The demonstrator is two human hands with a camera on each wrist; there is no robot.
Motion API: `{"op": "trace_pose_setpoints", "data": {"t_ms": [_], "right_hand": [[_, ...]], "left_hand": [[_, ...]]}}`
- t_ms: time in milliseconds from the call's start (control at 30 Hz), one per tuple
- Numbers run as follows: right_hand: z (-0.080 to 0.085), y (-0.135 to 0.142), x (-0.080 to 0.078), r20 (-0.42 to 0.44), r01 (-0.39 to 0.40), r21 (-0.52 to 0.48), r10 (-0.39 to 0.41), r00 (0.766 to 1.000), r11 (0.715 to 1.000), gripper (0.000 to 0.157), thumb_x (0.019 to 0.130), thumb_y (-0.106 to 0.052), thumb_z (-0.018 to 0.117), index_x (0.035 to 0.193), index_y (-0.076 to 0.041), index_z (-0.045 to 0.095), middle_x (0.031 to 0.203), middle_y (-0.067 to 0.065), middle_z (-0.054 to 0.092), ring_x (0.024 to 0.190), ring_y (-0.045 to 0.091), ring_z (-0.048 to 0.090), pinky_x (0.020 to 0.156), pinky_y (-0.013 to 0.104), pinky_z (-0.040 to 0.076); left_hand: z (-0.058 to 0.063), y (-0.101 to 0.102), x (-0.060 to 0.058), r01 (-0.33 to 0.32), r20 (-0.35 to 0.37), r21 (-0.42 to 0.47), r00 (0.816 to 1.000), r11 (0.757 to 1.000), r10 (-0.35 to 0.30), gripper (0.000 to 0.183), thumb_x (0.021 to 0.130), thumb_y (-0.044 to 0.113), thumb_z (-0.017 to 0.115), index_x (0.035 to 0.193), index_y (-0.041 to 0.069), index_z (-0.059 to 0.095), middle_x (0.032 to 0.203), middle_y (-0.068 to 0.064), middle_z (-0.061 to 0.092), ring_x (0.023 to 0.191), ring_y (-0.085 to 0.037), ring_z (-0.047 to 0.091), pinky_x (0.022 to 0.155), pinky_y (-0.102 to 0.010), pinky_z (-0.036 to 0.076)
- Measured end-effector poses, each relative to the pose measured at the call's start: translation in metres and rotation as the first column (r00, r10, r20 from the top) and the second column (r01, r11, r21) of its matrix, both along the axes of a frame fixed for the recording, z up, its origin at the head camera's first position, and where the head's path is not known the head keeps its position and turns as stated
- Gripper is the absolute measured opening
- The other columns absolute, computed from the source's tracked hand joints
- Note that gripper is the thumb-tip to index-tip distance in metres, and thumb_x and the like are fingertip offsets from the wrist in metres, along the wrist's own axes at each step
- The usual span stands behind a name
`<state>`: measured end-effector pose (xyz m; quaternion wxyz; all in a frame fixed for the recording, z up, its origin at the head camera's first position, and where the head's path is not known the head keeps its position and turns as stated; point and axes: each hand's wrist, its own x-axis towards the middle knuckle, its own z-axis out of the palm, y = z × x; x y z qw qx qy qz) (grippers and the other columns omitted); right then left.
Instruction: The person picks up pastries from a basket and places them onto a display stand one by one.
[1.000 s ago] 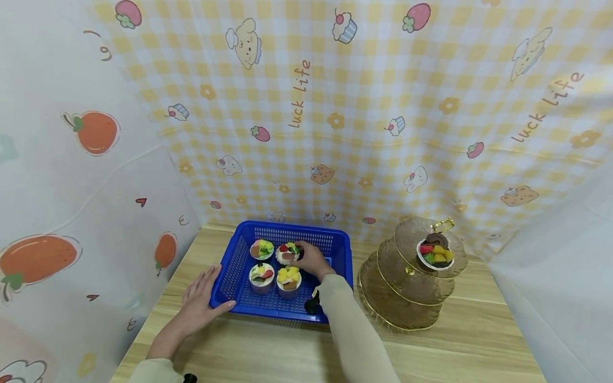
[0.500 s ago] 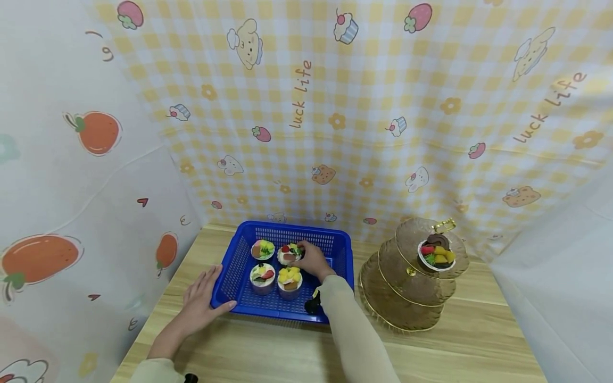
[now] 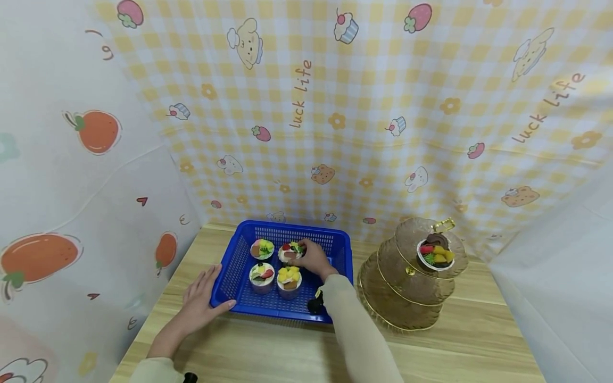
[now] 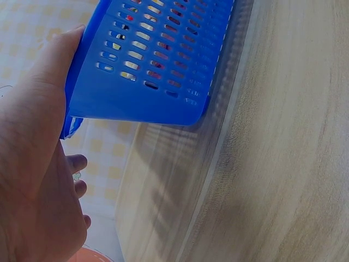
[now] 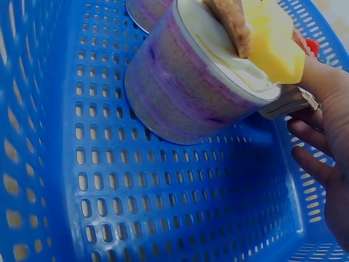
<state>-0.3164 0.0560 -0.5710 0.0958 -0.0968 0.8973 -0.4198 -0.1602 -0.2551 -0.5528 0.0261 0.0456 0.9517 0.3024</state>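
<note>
My right hand reaches into the blue plastic basket and grips a toy cupcake with white cream and a red berry on top. In the right wrist view, a purple-sided dessert cup with yellow fruit chunks partly hides the held cupcake. Further toy desserts stand in the basket: a pastel one at the back left and a cream-topped cup at the front left. My left hand rests at the basket's front left corner, fingers extended along the side and thumb on the rim.
To the right stands a three-tier brown cake stand with gold edges and handle. A chocolate fruit cupcake sits on its top tier. The wooden table meets a yellow checked cloth behind and a pale printed wall at left.
The right hand keeps its grip on the berry cupcake in the basket, with its forearm slightly shifted to the right. The left hand stays at the corner.
</note>
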Motion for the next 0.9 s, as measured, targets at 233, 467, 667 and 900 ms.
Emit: {"op": "trace_pose_setpoints", "data": {"t_ms": [233,467,667,900], "right_hand": [[0.011,0.005,0.000,-0.016,-0.008,-0.027,0.008,1.000,1.000,0.064,0.077,-0.038,0.084,0.129,-0.011,0.059,0.119,0.009,0.065,0.101,0.021,0.061,0.086,0.039,0.053],[0.033,0.008,0.002,-0.040,-0.054,-0.062,0.051,0.998,0.997,0.065,0.079,-0.040,0.082,0.132,-0.011,0.057,0.124,0.010,0.065,0.108,0.024,0.061,0.090,0.042,0.053],[0.054,0.011,0.002,-0.087,-0.073,-0.045,0.069,0.994,0.996,0.064,0.080,-0.041,0.081,0.133,-0.013,0.057,0.126,0.008,0.065,0.110,0.023,0.062,0.092,0.041,0.053],[0.073,0.015,0.008,-0.181,-0.098,-0.010,0.095,0.979,0.995,0.063,0.080,-0.042,0.081,0.131,-0.013,0.058,0.123,0.006,0.066,0.106,0.020,0.063,0.089,0.038,0.054]], "left_hand": [[-0.001,0.000,0.000,0.000,0.002,0.003,1.000,1.000,0.000,0.103,0.086,0.054,0.068,0.161,0.021,0.006,0.165,-0.025,0.009,0.147,-0.055,0.006,0.109,-0.078,0.004],[-0.001,0.000,-0.001,0.001,0.009,0.002,1.000,1.000,-0.001,0.103,0.087,0.053,0.068,0.161,0.023,0.003,0.165,-0.026,0.008,0.147,-0.055,0.005,0.108,-0.079,0.004],[0.000,-0.001,-0.001,0.000,0.016,-0.009,1.000,1.000,0.000,0.104,0.086,0.054,0.068,0.161,0.023,0.002,0.165,-0.025,0.008,0.148,-0.054,0.006,0.108,-0.078,0.005],[0.001,-0.001,-0.001,0.004,0.020,-0.003,1.000,1.000,-0.004,0.104,0.086,0.054,0.068,0.161,0.024,0.002,0.165,-0.025,0.008,0.147,-0.055,0.005,0.108,-0.078,0.006]]}}
